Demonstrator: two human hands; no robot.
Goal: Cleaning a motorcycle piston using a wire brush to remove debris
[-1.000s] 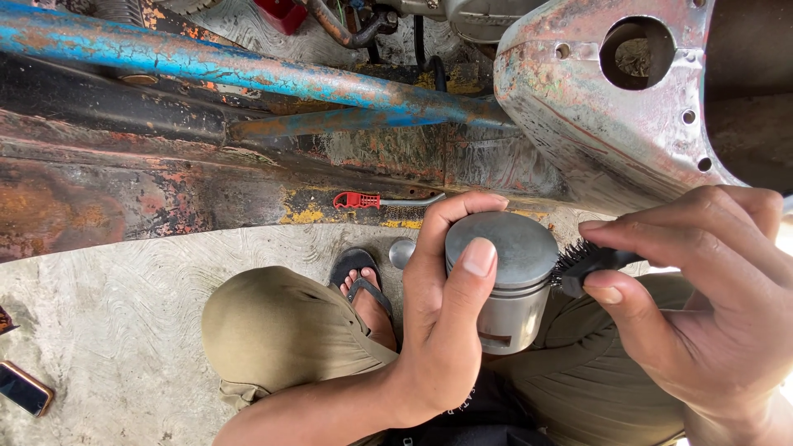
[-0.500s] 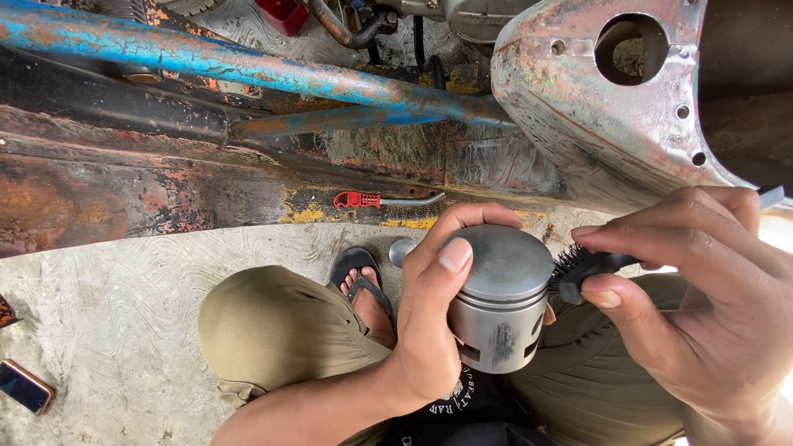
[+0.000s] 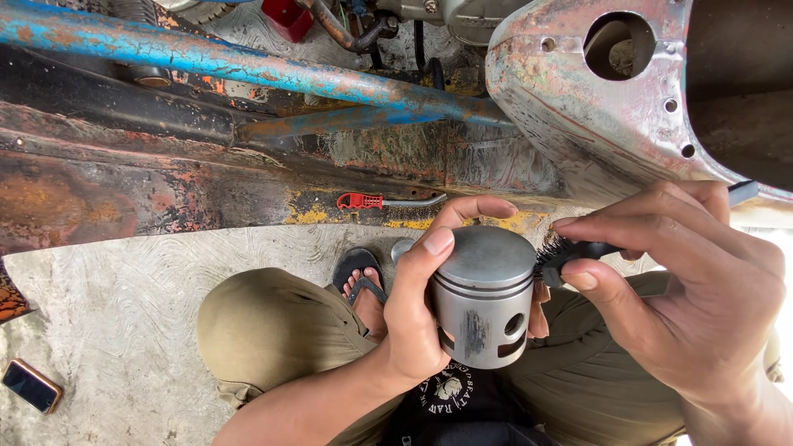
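My left hand (image 3: 417,310) grips a grey metal piston (image 3: 483,297), thumb on its flat crown, fingers behind it. The piston stands upright above my lap and shows ring grooves, a round pin hole and a dark scuff on its skirt. My right hand (image 3: 694,293) holds a small black brush (image 3: 570,252), whose bristles touch the upper right side of the piston. Most of the brush handle is hidden in my fingers.
I squat on a concrete floor (image 3: 116,330) in khaki trousers and a sandal (image 3: 357,277). A rusty vehicle frame with a blue tube (image 3: 206,62) runs across the top, a rusted body panel (image 3: 595,107) at right. A red-handled tool (image 3: 388,201) lies by the frame, a phone (image 3: 30,386) at bottom left.
The piston has turned in my left hand, so its pin hole and scuffed skirt face the camera. The brush stays against its right side.
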